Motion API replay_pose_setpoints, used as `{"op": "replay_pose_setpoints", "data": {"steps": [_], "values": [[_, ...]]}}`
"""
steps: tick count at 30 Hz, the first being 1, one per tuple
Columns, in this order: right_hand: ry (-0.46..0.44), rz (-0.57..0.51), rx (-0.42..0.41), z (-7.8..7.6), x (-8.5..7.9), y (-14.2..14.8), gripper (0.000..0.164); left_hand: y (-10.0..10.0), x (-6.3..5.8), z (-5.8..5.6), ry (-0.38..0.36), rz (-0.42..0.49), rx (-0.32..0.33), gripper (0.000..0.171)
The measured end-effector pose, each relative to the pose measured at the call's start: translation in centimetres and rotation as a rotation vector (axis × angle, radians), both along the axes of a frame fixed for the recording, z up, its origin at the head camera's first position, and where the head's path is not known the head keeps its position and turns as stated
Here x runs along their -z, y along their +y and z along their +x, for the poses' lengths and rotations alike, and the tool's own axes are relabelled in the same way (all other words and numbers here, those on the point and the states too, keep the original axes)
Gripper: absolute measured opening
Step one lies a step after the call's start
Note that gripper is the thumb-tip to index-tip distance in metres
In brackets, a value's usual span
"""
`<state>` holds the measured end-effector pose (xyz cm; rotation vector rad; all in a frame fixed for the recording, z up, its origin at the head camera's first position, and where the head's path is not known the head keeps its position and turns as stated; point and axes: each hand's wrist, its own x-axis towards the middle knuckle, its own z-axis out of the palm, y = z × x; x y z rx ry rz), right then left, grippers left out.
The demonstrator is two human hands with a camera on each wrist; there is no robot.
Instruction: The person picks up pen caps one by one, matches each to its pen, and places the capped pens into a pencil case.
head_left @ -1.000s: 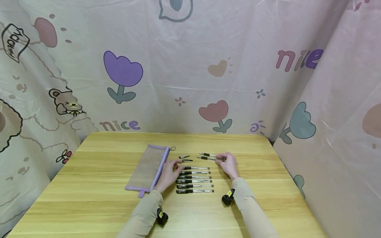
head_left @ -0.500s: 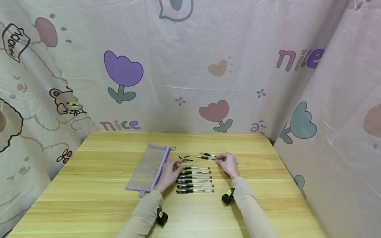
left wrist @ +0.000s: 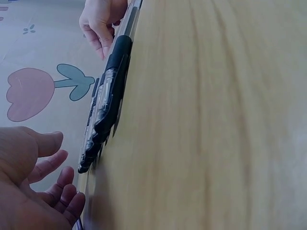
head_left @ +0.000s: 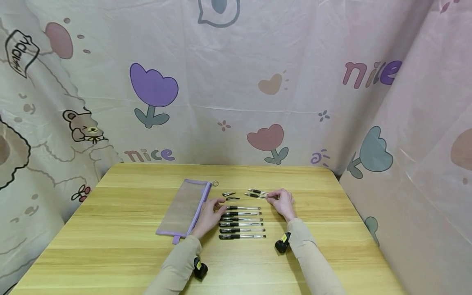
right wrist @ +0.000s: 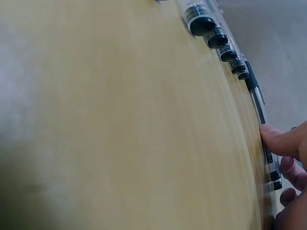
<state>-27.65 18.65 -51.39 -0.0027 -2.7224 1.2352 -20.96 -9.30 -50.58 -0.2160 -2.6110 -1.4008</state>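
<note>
Several capped black gel pens (head_left: 241,224) lie in a row, caps to the left. Beyond them are two uncapped gel pens (head_left: 255,196), tips pointing left, and two loose pen caps (head_left: 232,199) to their left. My right hand (head_left: 283,203) holds the nearer uncapped pen by its rear end. In the right wrist view, the thumb (right wrist: 278,139) lies against that pen's barrel (right wrist: 264,120), fingers on the far side. My left hand (head_left: 209,217) is beside the cap ends of the row. Its fingers (left wrist: 62,189) are loosely bent, with nothing visible between them and the thumb.
A mesh zip pouch (head_left: 182,209) with purple edging lies flat left of the pens, partly behind the left hand. The wooden table (head_left: 110,229) meets a patterned curtain (head_left: 217,82) at the back and sides. Black wrist cameras (head_left: 200,270) hang at both sleeves.
</note>
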Motion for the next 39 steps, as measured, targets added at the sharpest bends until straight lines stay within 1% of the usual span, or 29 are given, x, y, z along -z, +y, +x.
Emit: {"op": "replay_pose_setpoints", "data": {"steps": [10,17,26,31,38,39], "values": [[0.023,-0.003,-0.003,0.0,0.0,0.1,0.008,0.0,0.1,0.0,0.004,-0.005,-0.006,0.028],[0.031,0.011,-0.012,0.1,0.1,0.0,0.007,-0.1,0.3,-0.2,0.031,-0.005,-0.001,0.028],[0.042,0.008,-0.015,0.4,-0.1,-0.1,0.006,-0.2,0.4,-0.3,0.012,0.012,-0.004,0.028],[0.055,-0.007,-0.035,0.7,-0.2,0.0,0.005,-0.2,0.3,-0.7,0.001,0.039,-0.002,0.03],[0.067,-0.038,-0.079,1.5,-0.7,0.2,0.005,-0.2,0.4,-1.5,0.026,0.049,-0.012,0.027],[0.064,-0.039,-0.082,1.6,-0.8,0.2,0.006,-0.2,0.4,-1.6,0.021,0.055,-0.016,0.026]]}}
